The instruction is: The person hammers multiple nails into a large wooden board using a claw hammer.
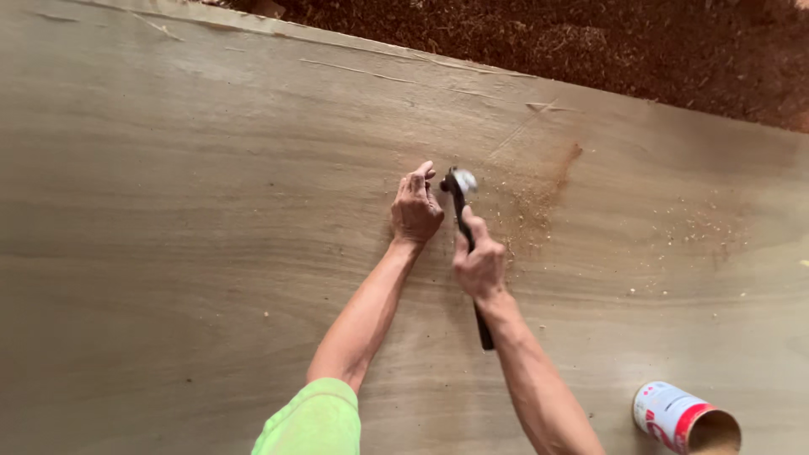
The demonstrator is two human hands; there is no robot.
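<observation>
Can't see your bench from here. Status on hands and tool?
Right hand gripping hammer. Left hand pressed on plywood sheet beside hammer head. Open can lying well right.

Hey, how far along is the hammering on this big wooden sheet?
Done: sawdust and a reddish streak beside the work spot suggest earlier work there. In hand: the right hand grips a hammer, its head next to the left hand, whose fingers pinch something too small to identify against the wooden sheet. Left: cannot be judged. An open can lies at lower right.
</observation>
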